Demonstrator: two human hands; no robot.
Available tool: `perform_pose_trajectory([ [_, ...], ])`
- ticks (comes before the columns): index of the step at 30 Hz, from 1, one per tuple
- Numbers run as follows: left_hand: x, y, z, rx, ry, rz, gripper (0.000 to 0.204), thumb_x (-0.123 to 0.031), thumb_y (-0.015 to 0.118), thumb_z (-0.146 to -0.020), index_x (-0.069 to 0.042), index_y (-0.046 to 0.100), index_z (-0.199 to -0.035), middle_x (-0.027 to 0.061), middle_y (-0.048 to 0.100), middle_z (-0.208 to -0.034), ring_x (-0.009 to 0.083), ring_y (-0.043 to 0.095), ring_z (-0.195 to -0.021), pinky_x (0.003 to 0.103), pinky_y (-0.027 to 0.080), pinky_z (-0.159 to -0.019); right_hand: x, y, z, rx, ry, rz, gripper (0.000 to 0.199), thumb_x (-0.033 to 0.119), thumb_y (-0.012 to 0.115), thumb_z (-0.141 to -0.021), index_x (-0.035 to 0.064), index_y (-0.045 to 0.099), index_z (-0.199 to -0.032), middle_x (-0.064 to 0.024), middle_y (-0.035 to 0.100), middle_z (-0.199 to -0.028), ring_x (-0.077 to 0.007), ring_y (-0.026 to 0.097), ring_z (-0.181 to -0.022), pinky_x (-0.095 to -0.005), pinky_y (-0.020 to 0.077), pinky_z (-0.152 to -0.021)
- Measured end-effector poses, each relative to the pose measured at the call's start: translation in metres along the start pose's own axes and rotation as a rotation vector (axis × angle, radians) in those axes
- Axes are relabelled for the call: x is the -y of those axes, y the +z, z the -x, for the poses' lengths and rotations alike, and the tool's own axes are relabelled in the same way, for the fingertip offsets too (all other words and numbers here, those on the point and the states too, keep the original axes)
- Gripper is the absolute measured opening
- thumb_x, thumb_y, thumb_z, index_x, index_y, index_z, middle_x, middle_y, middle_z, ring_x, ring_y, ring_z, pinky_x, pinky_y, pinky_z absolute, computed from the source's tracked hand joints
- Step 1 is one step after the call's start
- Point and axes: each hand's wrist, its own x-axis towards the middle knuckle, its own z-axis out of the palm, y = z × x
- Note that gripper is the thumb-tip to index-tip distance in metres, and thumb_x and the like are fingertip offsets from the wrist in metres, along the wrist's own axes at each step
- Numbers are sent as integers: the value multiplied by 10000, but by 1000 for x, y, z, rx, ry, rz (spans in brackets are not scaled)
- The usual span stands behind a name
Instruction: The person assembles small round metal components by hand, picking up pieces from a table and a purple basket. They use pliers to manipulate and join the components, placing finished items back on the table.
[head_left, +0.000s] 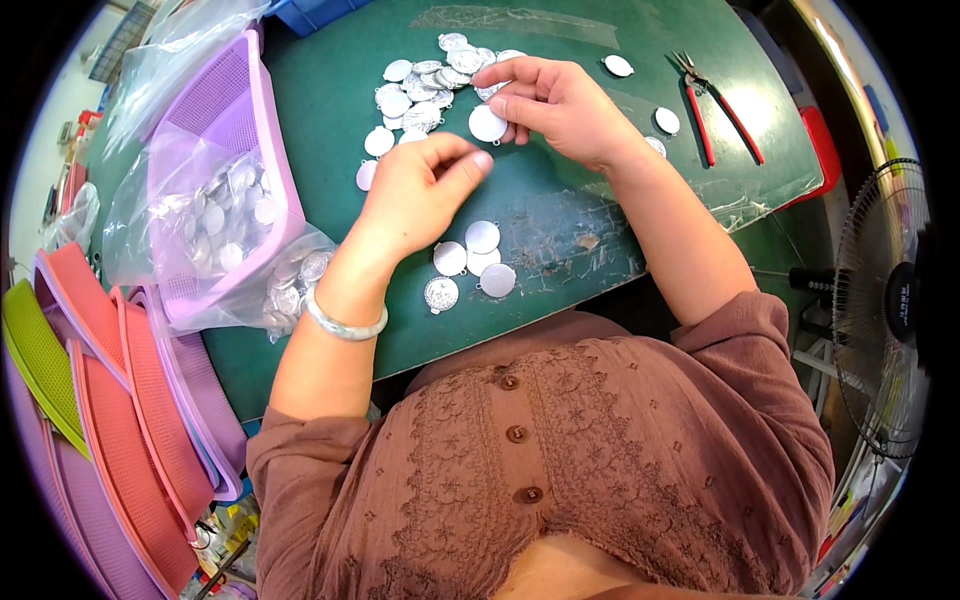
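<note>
Between the thumb and fingers of my right hand (565, 110) is a round silver medallion (487, 124) with a small loop, its smooth face showing. My left hand (425, 190) hovers just left of it, fingers curled and thumb drawn against the index finger; whatever lies inside the curl, if anything, is hidden. Beyond both hands spreads a loose pile of similar medallions (422, 117), some patterned, some plain. Closer to my body, several more medallions (482, 237) lie in a small cluster on the green table (560, 225).
Red-handled pliers (708, 110) lie open at the right, near a few stray medallions (618, 66). At the left, a purple basket (285, 190) holds bagged medallions. Stacked coloured baskets (120, 420) stand at the lower left. A fan (880, 300) stands off the table's right side.
</note>
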Motion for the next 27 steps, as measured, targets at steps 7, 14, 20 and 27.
perform_pose_trajectory([
  [7,6,2,-4,-60,-87,389,114,-145,572,-839,-32,575,-859,8,584,-741,71,521,-654,202,411,-592,1,10,2,40,-56,-146,327,4,554,-779,-43,507,-1099,-48,580,-796,-96,546,-638,-213,461,-588],
  [14,5,4,-4,-92,-77,459,114,-115,538,-856,-13,557,-902,42,603,-768,92,548,-669,212,436,-607,-4,9,3,101,-127,-47,365,-7,542,-784,-1,494,-1146,-17,547,-850,-67,530,-707,-200,438,-612],
  [20,4,3,-4,-105,-107,544,159,-112,485,-882,10,547,-963,69,606,-791,118,559,-672,233,454,-617,2,13,5,37,-34,-1,337,28,515,-816,-3,487,-1151,-15,554,-818,-71,535,-671,-207,441,-591],
  [27,8,-1,-5,-70,-167,782,178,-124,480,-885,6,547,-987,102,618,-819,154,585,-695,251,475,-630,3,12,5,19,-13,-19,332,38,499,-833,-14,470,-1159,-31,559,-789,-87,539,-641,-212,446,-577],
])
